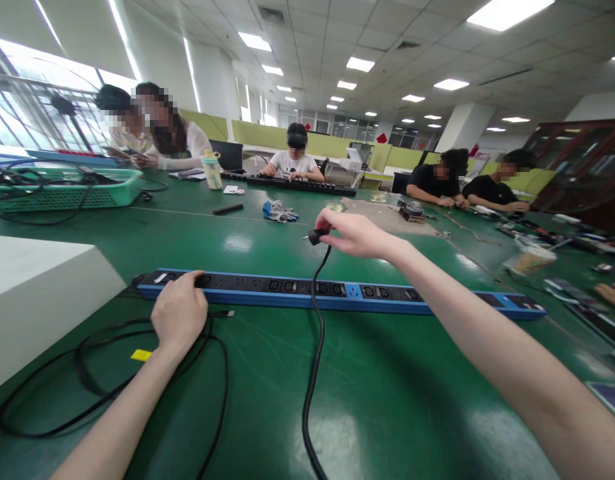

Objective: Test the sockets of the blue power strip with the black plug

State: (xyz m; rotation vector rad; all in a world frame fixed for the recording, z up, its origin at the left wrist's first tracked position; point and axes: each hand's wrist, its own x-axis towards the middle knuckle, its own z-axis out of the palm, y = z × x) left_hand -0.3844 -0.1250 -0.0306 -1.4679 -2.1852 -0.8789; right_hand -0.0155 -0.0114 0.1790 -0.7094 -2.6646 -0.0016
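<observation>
A long blue and black power strip (247, 293) lies across the green table in front of me. Near its left end, my left hand (180, 308) is closed over the strip, its fingertips at the far edge. Above the middle of the strip, my right hand (355, 232) pinches a black power plug (316, 236), its metal pins pointing left. From the plug a black cord (317, 340) hangs down in front of the strip and runs toward me. Under my left forearm lies a loop of thin black cable (226, 373) with a yellow tag (141, 355).
A white box (47, 293) stands at left, with a green basket (102, 190) of cables behind it. Gloves (279, 212), a bottle (212, 170) and a dark bar (228, 209) lie or stand farther back. Several people sit around the table; parts and tools crowd its right side.
</observation>
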